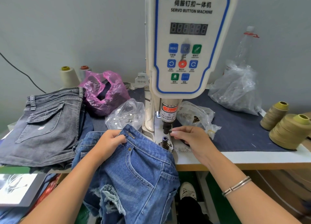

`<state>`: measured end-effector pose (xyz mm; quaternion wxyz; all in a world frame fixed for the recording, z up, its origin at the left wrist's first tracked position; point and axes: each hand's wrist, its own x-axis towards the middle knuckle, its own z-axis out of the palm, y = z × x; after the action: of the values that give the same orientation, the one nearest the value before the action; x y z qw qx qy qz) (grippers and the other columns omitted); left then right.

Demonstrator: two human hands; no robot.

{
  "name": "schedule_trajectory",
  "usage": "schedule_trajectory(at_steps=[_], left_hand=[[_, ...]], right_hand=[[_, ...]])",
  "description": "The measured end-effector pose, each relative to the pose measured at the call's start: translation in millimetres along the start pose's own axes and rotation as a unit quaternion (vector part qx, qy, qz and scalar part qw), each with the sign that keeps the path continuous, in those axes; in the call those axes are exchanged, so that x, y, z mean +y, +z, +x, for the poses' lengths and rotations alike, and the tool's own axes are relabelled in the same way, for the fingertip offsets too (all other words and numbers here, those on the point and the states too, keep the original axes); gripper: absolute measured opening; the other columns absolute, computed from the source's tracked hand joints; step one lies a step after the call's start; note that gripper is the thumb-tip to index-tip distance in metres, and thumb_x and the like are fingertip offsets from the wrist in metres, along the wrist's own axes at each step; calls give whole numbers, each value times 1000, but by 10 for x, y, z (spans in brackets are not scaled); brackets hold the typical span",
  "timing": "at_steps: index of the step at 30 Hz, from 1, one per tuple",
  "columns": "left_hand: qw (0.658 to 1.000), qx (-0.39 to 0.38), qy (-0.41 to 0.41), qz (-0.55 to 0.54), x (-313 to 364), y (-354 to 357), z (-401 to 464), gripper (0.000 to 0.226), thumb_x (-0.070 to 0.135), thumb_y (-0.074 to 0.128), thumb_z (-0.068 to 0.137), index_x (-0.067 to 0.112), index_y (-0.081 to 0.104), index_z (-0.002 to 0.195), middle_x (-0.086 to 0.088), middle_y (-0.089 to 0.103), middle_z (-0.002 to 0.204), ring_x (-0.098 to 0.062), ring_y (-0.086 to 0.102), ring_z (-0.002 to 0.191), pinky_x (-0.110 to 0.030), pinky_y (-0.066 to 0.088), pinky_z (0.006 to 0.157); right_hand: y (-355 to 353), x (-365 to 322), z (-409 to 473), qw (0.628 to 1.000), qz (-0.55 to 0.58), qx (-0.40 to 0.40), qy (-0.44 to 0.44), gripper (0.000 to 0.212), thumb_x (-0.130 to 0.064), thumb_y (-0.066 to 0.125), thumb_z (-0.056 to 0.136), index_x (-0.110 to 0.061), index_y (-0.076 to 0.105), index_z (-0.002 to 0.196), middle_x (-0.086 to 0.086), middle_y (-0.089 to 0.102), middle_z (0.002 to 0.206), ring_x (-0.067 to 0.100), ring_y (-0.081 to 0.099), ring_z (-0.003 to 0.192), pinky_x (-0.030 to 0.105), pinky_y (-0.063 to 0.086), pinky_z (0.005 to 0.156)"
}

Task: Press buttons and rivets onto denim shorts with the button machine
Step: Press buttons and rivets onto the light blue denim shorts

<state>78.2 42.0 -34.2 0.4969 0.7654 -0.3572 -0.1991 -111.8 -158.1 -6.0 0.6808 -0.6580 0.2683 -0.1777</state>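
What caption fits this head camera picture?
Left hand grips blue shorts; right hand reaches the button machine.

The button machine (190, 41) is cream-white with a blue-bordered panel carrying blue, green and one red-orange button, and a red warning label sits on its ram. The denim shorts (134, 170) are mid-blue with pale stitching, beside a faded grey-black stack of shorts (45, 126). A pink plastic bag (104, 92), clear bags (235, 90), olive-khaki thread cones (286, 131) and a navy cloth (235, 131) lie around.
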Motion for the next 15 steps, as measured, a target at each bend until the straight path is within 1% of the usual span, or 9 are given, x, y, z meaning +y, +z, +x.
schedule_trajectory(at_steps=[3,5,7,9,11,13,15], left_hand=[[1000,-1,2,3,-4,0,-5,29,26,53,68,23,35,45,-1,30,56,-12,26,53,-31,24,60],[1000,1,2,3,-6,1,-6,30,26,53,68,23,35,45,-1,28,57,-12,24,53,-31,23,60],[1000,1,2,4,-5,-1,-4,30,26,53,68,23,34,46,-3,28,58,-14,24,54,-32,23,60],[1000,0,1,3,-4,-3,-4,29,26,53,68,23,34,46,-4,29,58,-15,25,56,-32,24,62],[1000,-1,0,2,1,-5,-6,30,26,54,68,23,34,46,-5,29,59,-15,26,56,-32,24,62],[1000,-1,0,1,4,-5,-8,30,26,54,68,22,35,46,-4,29,58,-13,26,54,-31,24,61],[1000,-2,0,0,8,-4,-8,29,26,53,68,22,35,45,-3,30,58,-12,27,54,-31,24,61]], right_hand=[[77,16,-46,997,80,-3,14,18,-2,71,80,-16,78,71,1,73,72,2,66,61,9,44,48],[110,25,-59,994,106,-7,23,21,-1,69,80,-17,78,69,2,73,71,3,66,60,9,44,48],[132,34,-66,994,105,-8,23,23,-1,69,80,-19,79,69,1,72,71,2,64,61,9,43,50],[155,41,-78,996,81,-6,20,20,-4,71,80,-20,79,72,-2,71,72,1,62,63,10,42,52],[170,51,-76,997,78,0,14,14,-3,71,79,-16,76,80,0,71,74,3,62,64,10,44,54],[179,45,-65,996,84,11,2,21,0,72,78,-15,66,91,4,70,74,7,64,65,11,45,54],[190,39,-56,997,71,18,-3,27,0,74,76,-14,60,95,5,68,71,8,65,65,12,44,54]])
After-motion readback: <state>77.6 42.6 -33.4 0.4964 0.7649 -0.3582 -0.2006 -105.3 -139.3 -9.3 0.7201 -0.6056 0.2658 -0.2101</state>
